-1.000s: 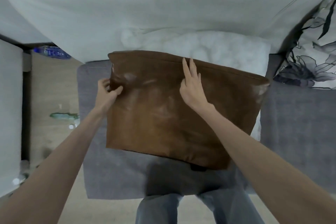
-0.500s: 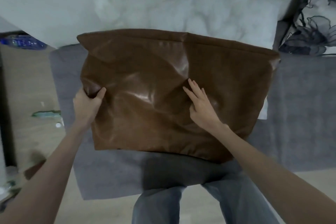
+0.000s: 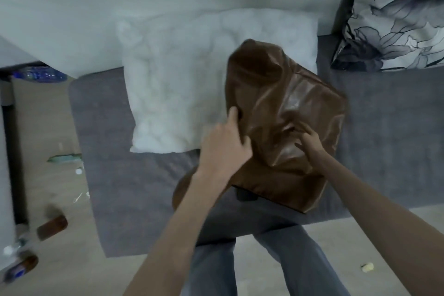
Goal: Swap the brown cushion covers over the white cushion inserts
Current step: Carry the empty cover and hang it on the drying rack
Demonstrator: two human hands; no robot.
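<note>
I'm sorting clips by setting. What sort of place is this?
Most likely a home living room: a grey sofa seat with a white backrest, a floral throw cushion and a bare white cushion insert on it, and bottles lying on the wooden floor.

Left hand (image 3: pixel 224 144): bare, no ring, no watch, no band at the wrist; forearm bare along all of its visible length, no sleeve edge in view; right hand (image 3: pixel 310 143): bare likewise, nothing worn on the fingers (image 3: pixel 303 132) or wrist that can be made out; right forearm uncovered to the frame edge; nails short, details blurred; legs in blue-grey denim jeans (image 3: pixel 298 262), faded paler down the fronts of the thighs, soft creases near the knees; two trouser legs separate, a gap of floor between them; feet out of frame.
</note>
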